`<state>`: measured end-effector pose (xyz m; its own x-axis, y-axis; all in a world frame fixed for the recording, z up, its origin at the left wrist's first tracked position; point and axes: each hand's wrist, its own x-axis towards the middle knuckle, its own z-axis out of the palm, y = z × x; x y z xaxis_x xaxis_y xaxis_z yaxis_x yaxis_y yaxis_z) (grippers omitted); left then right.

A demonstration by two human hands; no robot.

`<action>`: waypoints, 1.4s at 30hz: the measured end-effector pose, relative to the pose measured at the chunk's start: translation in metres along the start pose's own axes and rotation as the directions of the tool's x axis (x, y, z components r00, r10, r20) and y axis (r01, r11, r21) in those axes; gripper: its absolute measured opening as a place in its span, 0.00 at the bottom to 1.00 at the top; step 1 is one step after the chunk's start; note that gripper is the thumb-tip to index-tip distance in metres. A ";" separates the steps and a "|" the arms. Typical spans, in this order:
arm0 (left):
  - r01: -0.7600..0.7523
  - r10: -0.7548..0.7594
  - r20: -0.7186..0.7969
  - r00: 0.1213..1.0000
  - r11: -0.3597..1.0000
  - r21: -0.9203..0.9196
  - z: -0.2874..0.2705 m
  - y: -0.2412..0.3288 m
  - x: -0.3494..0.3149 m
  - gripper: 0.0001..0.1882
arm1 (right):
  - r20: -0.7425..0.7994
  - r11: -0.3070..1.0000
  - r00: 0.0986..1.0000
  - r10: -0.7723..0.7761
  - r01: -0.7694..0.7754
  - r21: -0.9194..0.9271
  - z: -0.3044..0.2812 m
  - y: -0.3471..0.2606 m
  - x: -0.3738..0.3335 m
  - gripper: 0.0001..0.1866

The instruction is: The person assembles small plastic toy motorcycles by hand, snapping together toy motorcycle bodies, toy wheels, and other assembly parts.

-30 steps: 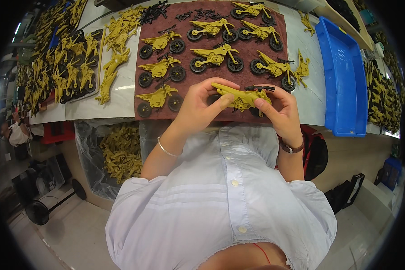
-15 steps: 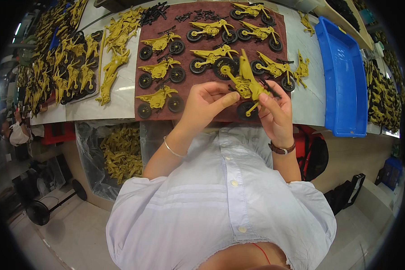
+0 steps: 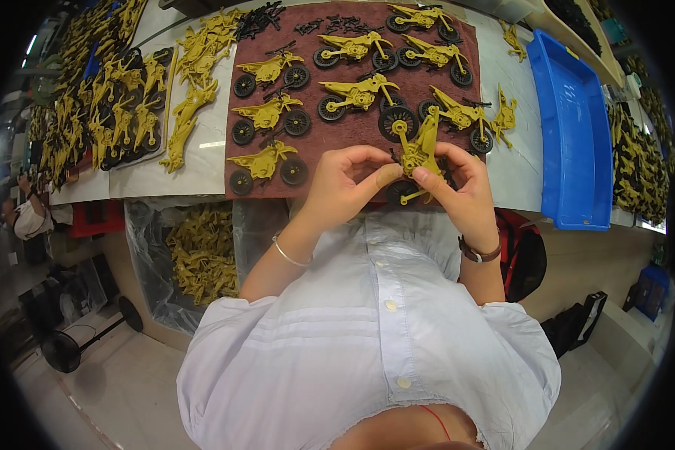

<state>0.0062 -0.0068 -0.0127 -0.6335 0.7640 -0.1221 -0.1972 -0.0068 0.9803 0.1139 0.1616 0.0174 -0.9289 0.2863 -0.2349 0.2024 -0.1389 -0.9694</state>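
Observation:
Both hands hold one yellow toy motorcycle (image 3: 415,155) above the near edge of a dark red cloth (image 3: 337,150). My left hand (image 3: 346,180) pinches its body from the left, thumb and fingers closed at the lower middle. My right hand (image 3: 463,184) grips it from the right, with the thumb pressed on the body and the fingers behind. One black wheel (image 3: 398,124) points away from me; another sits at the near end, partly hidden. More toy motorcycles (image 3: 358,94) with black wheels lie in rows on the cloth.
A blue plastic tray (image 3: 570,135) stands at the right. Yellow body parts (image 3: 191,112) lie left of the cloth, beside a board of motorcycles (image 3: 127,112). Small black parts (image 3: 259,20) lie at the far edge. Below the table, a lined container holds yellow parts (image 3: 202,255).
The held motorcycle has turned and tipped, its far wheel shifting right. My right thumb has moved in left onto the body, and my right hand has come slightly nearer me.

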 end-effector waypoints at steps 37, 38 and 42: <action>-0.431 0.459 -0.072 0.885 0.869 0.243 0.010 0.021 -0.014 0.12 | -0.005 0.900 0.937 -0.349 0.337 0.276 0.012 0.022 -0.006 0.21; -0.423 0.454 -0.088 0.887 0.873 0.241 0.012 0.021 -0.016 0.12 | 0.009 0.893 0.926 -0.377 0.361 0.268 0.012 0.023 -0.005 0.20; -0.536 0.582 -0.034 0.813 0.769 0.349 0.012 0.023 -0.014 0.11 | -0.009 0.861 0.919 -0.394 0.373 0.346 0.015 0.023 -0.005 0.17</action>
<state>0.0198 -0.0100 0.0131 -0.6547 0.5952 0.4659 0.4489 -0.1898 0.8732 0.1181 0.1425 -0.0032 -0.9305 0.3266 0.1659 -0.2796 -0.3404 -0.8978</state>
